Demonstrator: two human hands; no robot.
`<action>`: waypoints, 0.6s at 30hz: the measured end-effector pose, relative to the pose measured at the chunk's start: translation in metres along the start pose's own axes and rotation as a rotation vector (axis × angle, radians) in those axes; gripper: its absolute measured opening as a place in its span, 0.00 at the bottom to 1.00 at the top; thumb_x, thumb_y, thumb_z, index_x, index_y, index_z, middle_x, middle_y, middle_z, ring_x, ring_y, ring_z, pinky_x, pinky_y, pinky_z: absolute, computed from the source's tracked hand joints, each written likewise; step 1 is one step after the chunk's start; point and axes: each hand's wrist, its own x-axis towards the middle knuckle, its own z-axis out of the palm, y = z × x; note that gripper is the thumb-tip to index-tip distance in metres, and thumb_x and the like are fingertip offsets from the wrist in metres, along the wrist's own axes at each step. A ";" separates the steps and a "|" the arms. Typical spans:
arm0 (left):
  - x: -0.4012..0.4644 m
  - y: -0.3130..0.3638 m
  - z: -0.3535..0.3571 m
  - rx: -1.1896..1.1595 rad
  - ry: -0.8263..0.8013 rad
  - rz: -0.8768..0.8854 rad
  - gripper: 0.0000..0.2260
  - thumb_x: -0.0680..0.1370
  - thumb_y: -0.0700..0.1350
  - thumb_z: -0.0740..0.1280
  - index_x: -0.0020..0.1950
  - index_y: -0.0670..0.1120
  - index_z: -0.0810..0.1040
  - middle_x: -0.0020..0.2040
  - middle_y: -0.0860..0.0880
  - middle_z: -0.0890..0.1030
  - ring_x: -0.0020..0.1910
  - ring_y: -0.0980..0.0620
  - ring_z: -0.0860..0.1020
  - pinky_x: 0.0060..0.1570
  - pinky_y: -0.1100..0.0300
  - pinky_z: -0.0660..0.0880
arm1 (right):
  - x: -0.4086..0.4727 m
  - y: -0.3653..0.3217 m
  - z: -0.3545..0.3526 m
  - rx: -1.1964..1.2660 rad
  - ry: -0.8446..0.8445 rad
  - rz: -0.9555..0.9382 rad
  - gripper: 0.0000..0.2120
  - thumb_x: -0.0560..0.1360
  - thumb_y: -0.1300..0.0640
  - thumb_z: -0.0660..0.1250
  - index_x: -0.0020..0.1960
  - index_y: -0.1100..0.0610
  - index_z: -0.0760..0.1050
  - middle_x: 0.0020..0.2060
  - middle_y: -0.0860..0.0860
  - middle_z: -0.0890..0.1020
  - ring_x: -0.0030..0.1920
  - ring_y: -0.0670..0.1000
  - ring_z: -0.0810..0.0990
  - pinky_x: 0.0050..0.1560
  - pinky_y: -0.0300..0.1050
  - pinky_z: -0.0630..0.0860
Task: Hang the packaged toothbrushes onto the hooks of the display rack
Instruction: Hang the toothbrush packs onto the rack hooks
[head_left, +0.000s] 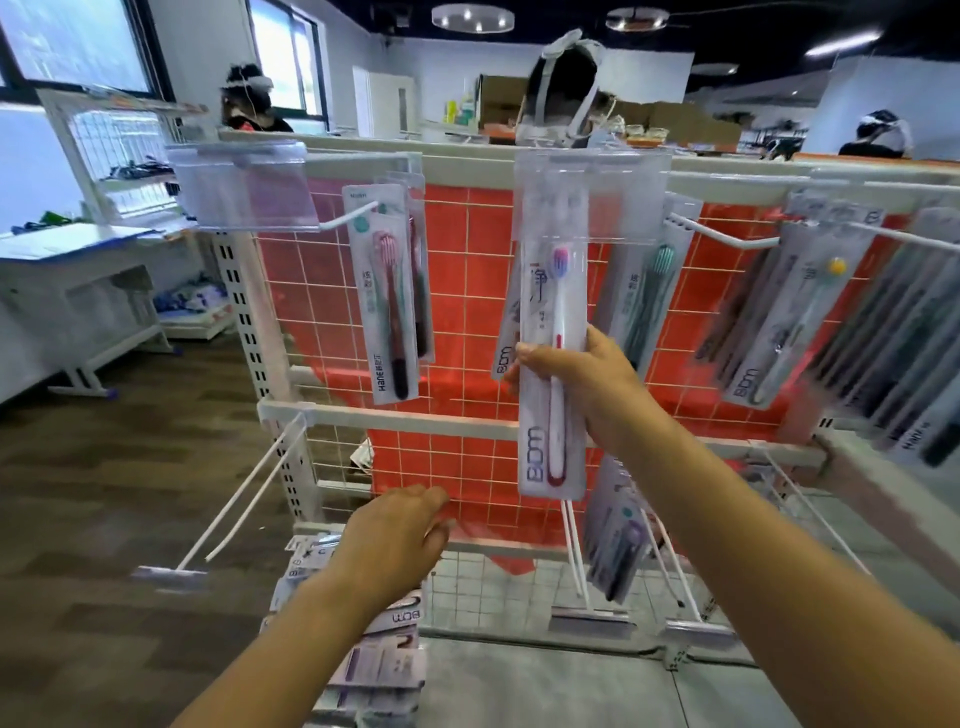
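Note:
My right hand (576, 382) grips a packaged toothbrush (555, 291) with a white and red handle, held upright at the top middle hook of the display rack (395, 415); its top lies behind the hook's clear label holder (592, 176). My left hand (400, 535) hovers lower, fingers relaxed and holding nothing, above a pile of packaged toothbrushes (379, 660) on the bottom shelf. A pink toothbrush pack (387, 301) hangs on the upper left hook. More packs (795, 312) hang at the upper right.
Bare white hooks jut out on the lower row at the left (244, 499) and right (670, 561). One pack (618, 535) hangs on a lower hook. A white table (78, 270) stands to the left. People stand behind the rack.

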 end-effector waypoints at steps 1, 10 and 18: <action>0.000 -0.001 -0.001 -0.005 0.003 -0.001 0.12 0.80 0.51 0.57 0.61 0.51 0.72 0.57 0.53 0.78 0.56 0.54 0.75 0.55 0.59 0.73 | 0.008 -0.003 0.002 -0.014 0.026 0.007 0.12 0.74 0.64 0.67 0.57 0.61 0.71 0.37 0.55 0.82 0.35 0.50 0.83 0.38 0.43 0.82; -0.008 -0.010 -0.004 -0.018 0.048 -0.014 0.13 0.80 0.51 0.57 0.63 0.51 0.72 0.58 0.53 0.78 0.56 0.52 0.75 0.52 0.60 0.72 | 0.041 0.006 -0.008 -0.137 0.053 0.131 0.20 0.72 0.53 0.71 0.60 0.61 0.73 0.42 0.56 0.83 0.43 0.55 0.83 0.46 0.51 0.81; -0.023 -0.018 -0.002 -0.046 0.070 -0.032 0.14 0.80 0.52 0.57 0.63 0.50 0.73 0.60 0.53 0.77 0.58 0.54 0.75 0.54 0.60 0.71 | 0.035 0.041 -0.009 -0.115 0.117 0.310 0.40 0.48 0.26 0.70 0.51 0.52 0.78 0.45 0.54 0.84 0.50 0.57 0.81 0.60 0.61 0.73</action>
